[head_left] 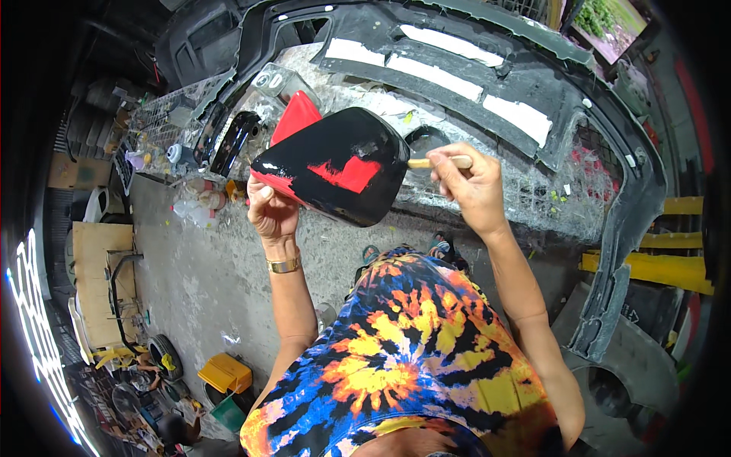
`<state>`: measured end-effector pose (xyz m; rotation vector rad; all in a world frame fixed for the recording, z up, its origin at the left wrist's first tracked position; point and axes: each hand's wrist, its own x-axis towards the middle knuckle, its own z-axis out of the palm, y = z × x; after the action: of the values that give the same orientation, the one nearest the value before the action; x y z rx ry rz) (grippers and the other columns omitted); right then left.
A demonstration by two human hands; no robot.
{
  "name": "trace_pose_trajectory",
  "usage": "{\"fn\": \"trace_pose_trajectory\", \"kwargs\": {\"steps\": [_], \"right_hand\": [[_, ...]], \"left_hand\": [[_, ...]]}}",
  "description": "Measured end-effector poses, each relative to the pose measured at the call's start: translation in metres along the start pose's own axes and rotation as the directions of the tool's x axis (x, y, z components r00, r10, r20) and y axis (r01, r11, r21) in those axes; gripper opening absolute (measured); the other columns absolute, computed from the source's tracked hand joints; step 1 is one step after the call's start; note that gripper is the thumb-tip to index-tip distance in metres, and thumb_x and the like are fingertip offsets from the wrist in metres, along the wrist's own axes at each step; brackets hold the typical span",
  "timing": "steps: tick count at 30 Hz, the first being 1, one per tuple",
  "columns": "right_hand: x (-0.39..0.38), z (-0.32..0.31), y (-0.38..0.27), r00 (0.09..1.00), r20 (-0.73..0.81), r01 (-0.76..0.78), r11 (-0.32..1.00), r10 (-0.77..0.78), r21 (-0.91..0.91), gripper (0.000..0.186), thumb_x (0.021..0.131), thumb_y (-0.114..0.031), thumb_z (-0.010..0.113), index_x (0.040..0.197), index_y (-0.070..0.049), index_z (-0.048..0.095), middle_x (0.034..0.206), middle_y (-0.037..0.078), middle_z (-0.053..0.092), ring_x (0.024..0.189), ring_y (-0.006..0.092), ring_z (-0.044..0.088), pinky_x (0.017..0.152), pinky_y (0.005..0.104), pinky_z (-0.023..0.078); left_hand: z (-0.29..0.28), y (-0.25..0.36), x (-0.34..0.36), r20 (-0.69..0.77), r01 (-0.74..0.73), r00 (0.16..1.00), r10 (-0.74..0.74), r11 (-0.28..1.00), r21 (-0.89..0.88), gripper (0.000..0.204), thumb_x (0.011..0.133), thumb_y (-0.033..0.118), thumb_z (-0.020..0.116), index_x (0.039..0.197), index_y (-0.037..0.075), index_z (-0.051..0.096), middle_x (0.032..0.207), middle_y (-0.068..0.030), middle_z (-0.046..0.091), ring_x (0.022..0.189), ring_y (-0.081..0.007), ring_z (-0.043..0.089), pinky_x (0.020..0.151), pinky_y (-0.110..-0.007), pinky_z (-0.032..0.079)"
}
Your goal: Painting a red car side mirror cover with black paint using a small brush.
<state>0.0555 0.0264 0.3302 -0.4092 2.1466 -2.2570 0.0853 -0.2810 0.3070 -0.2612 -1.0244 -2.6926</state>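
Our left hand (pixel 272 213) grips the lower left edge of a tapered red shell coated glossy black (pixel 335 164), raised before us, probably to keep its wet-looking face untouched. Our right hand (pixel 476 183) pinches a slim, pale-handled brush (pixel 421 163) at the shell's right edge, likely for control. Beyond stretches a grey, mesh-topped bench (pixel 519 199), then a large, curved black plastic body part (pixel 381 21).
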Motion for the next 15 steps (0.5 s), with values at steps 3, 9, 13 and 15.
{"fn": "trace_pose_trajectory", "kwargs": {"steps": [3, 9, 13, 15], "right_hand": [[0.0, -0.007, 0.0, 0.984, -0.116, 0.114, 0.982, -0.132, -0.149, 0.012, 0.092, -0.01, 0.06, 0.092, 0.001, 0.066, 0.068, 0.003, 0.062, 0.049, 0.0029, 0.05, 0.042, 0.0172, 0.039], [-0.028, 0.012, -0.028, 0.993, 0.116, -0.034, 0.992, 0.02, 0.123, 0.01, 0.092, -0.01, 0.061, 0.091, -0.001, 0.067, 0.066, 0.001, 0.063, 0.05, 0.0022, 0.053, 0.044, 0.0177, 0.04], [-0.015, 0.006, -0.009, 0.997, -0.017, -0.07, 0.997, 0.07, 0.018, 0.012, 0.091, -0.011, 0.062, 0.088, 0.0, 0.066, 0.065, 0.0, 0.062, 0.05, 0.0014, 0.052, 0.042, 0.0179, 0.039], [-0.003, -0.002, 0.003, 0.995, -0.097, -0.018, 0.999, 0.014, -0.049, 0.012, 0.092, -0.01, 0.06, 0.091, 0.0, 0.066, 0.066, 0.001, 0.061, 0.051, 0.0019, 0.051, 0.043, 0.0174, 0.039]], "left_hand": [[-0.013, 0.002, -0.002, 0.023, 0.02, 1.0, -0.019, 0.999, -0.03, 0.036, 0.076, 0.002, 0.059, 0.111, -0.001, 0.055, 0.104, -0.0133, 0.065, 0.095, -0.0224, 0.066, 0.091, -0.036, 0.053], [-0.019, -0.001, -0.001, 0.027, 0.022, 0.999, -0.021, 0.999, -0.032, 0.036, 0.075, 0.002, 0.058, 0.111, -0.002, 0.056, 0.105, -0.0138, 0.065, 0.097, -0.0238, 0.065, 0.091, -0.038, 0.052], [-0.019, -0.002, -0.003, 0.032, 0.0, 0.999, 0.003, 0.994, -0.109, 0.037, 0.075, 0.006, 0.057, 0.111, -0.002, 0.057, 0.109, -0.0158, 0.065, 0.101, -0.0269, 0.064, 0.093, -0.041, 0.051], [-0.026, 0.001, -0.002, 0.092, 0.012, 0.996, -0.004, 0.996, -0.086, 0.039, 0.076, 0.006, 0.056, 0.114, 0.0, 0.055, 0.11, -0.0144, 0.064, 0.102, -0.0259, 0.063, 0.094, -0.041, 0.05]]}}
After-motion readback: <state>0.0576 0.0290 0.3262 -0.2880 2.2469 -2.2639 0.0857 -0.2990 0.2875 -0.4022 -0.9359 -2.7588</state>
